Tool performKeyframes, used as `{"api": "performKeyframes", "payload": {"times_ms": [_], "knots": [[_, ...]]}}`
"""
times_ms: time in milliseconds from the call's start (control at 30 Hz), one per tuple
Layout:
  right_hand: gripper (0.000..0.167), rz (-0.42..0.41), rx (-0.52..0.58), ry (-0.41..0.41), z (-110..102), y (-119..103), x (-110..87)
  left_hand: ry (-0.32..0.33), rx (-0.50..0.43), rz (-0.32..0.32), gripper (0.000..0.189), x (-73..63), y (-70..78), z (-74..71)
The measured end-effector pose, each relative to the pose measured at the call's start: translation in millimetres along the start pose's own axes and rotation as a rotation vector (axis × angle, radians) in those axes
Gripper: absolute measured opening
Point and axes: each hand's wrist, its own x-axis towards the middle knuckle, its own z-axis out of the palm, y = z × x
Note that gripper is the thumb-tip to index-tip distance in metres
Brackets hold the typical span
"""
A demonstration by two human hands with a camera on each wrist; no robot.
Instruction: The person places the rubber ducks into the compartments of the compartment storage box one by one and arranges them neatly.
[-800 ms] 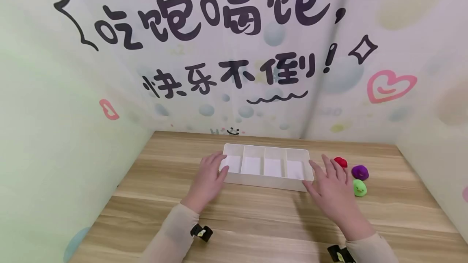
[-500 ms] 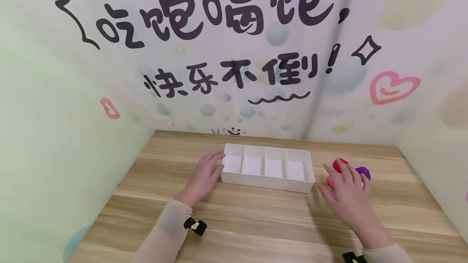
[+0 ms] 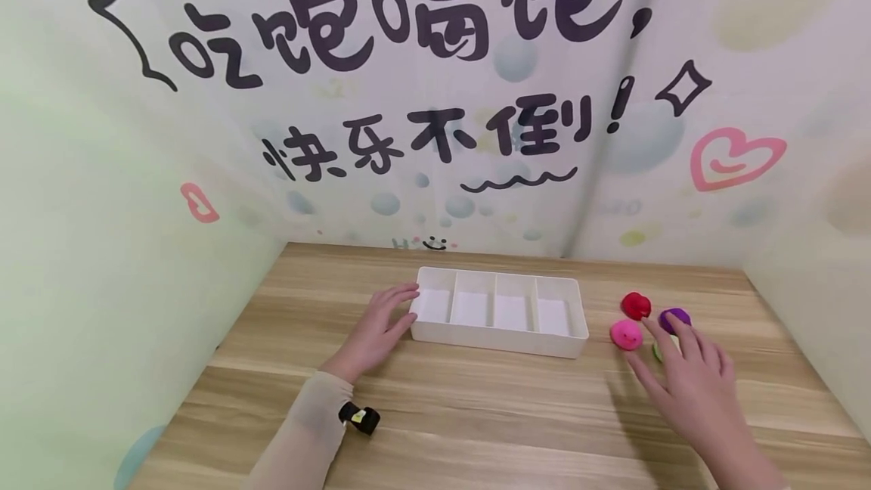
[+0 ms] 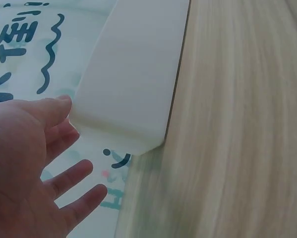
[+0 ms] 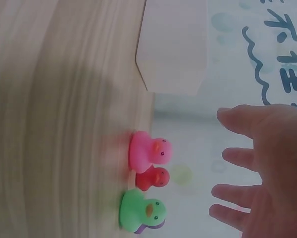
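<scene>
A white rectangular box [image 3: 500,341] with several compartments in a row stands on the wooden table. My left hand [image 3: 376,330] is at its left end, fingers loosely spread; in the left wrist view the thumb lies by the box corner, and contact is hard to tell. Over a group of small rubber ducks, to the right of the box, my right hand [image 3: 697,388] hovers with relaxed fingers and holds nothing. The ducks are pink [image 3: 626,334], red [image 3: 636,306], purple [image 3: 674,319] and green [image 5: 138,210]. In the head view the right hand partly covers the green and purple ducks.
Bare wood [image 3: 490,422] of the table lies in front of the box. A printed wall hanging [image 3: 435,210] with dark lettering rises behind the table, and pale walls flank it. A black wrist strap [image 3: 359,417] sits on the left sleeve.
My right hand has left the right end of the box and moved right, over the ducks. The pink duck has come into view. My left hand has drawn back slightly at the left end.
</scene>
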Motion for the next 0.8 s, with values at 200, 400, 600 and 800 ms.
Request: {"api": "performKeyframes", "payload": {"times_ms": [200,400,600,800], "knots": [[0.066,0.018,0.008,-0.006,-0.9,8.8,-5.6,0.011,-0.017,0.015,0.039,2.5,-9.7,2.0],[0.062,0.023,0.006,-0.002,-1.8,17.3,-5.4,0.014,-0.051,0.035,0.034,7.2,-19.7,3.7],[0.061,0.003,-0.018,0.042,1.5,34.1,5.0,0.024,-0.057,0.035,0.032,8.4,-25.0,2.3],[0.059,0.021,-0.064,0.010,0.0,53.0,8.4,0.014,-0.044,0.053,0.031,11.8,-27.7,2.6]]}}
